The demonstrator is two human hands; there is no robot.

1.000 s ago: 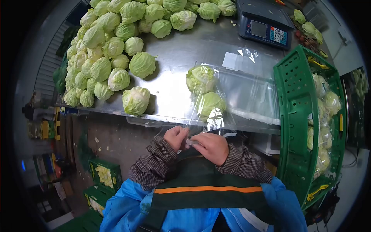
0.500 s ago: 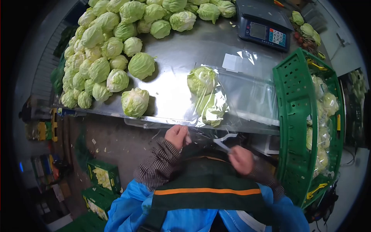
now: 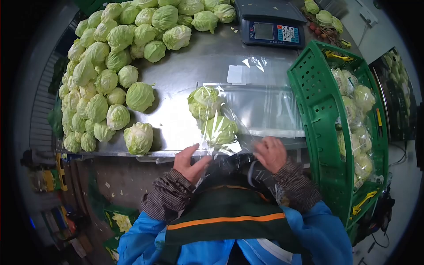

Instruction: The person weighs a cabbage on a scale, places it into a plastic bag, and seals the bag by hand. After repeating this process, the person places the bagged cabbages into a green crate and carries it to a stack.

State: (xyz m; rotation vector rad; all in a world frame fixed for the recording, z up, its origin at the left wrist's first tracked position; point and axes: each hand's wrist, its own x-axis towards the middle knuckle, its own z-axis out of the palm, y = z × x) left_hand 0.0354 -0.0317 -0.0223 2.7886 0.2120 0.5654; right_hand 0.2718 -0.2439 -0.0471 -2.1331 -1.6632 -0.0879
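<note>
Left hand, fingers spread, touches the bag (two cabbages inside) at the table's near edge; right hand curled, grip unclear.

text: none legible | scale keypad, display: too small to read

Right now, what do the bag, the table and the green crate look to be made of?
The bag: thin clear plastic film, glossy; cabbages show through. The table: likely stainless steel, brushed, with dull reflections. The crate: seemingly moulded green plastic, perforated walls.
</note>
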